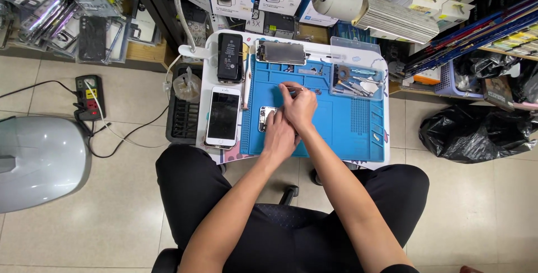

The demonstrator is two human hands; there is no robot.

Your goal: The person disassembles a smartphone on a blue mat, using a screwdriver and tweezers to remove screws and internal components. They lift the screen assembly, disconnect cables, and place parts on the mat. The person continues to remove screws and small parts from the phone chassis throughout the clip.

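1. Right now: seated person at a small white work table [376,155] topped w/ a blue silicone repair mat [336,122]; both hands meet mid-mat.
2. Left hand [278,131] lies flat, fingers down on a small silvery rectangular phone part [265,117] at the mat's left-centre, pinning it; not a closed grip, more a press.
3. Right hand [300,105] is pinched shut on a thin metal tool [292,88], prob. a fine screwdriver or tweezers; tip hidden, can't tell which.
4. Step, as I judge it: fine work on the small part, fastener or connector level.
5. Next move would call for a steady left-hand hold and small, precise right-hand motion; slip risk since the part is tiny.
6. Around: white smartphone w/ dark screen [223,117] just left of the mat, black rectangular battery pack [230,57] above it, detached screen assembly [280,52] at the mat's top edge, clear plastic tool tray [358,80] to the right, grey gooseneck lamp [358,5] overhead.
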